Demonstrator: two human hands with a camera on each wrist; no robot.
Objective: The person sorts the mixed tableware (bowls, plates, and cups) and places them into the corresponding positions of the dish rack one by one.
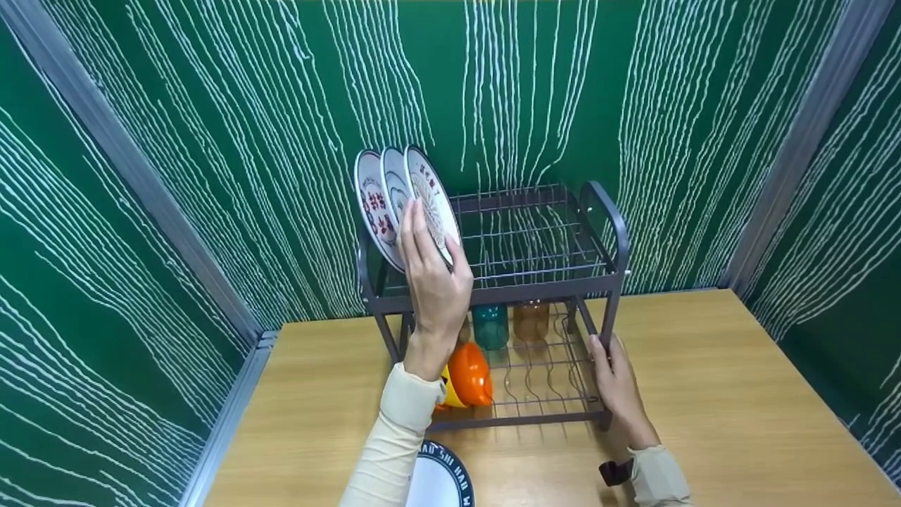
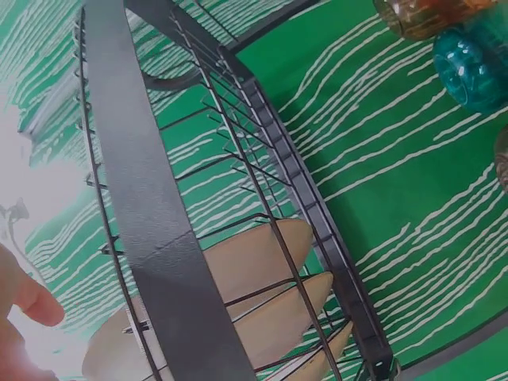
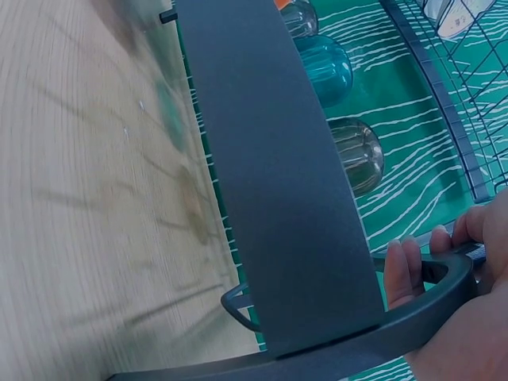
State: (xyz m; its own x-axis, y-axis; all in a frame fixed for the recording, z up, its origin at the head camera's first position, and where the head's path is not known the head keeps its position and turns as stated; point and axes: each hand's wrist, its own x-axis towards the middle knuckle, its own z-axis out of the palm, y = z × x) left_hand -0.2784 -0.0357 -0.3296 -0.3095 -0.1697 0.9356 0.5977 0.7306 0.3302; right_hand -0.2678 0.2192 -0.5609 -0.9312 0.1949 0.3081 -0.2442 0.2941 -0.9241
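A dark two-tier dish rack stands on the table. Three patterned plates lean upright side by side at the left of its upper tier. The rightmost plate is between the thumb and fingers of my left hand, fingers on its left side, thumb at its lower right edge. In the left wrist view, the plates' lower parts show through the wires. My right hand grips the rack's right front post, with fingers curled around the frame.
On the lower tier are a teal glass, an amber glass and orange and yellow bowls, partly behind my left arm. A dark-rimmed plate lies on the table before the rack. Green white-streaked panels stand behind.
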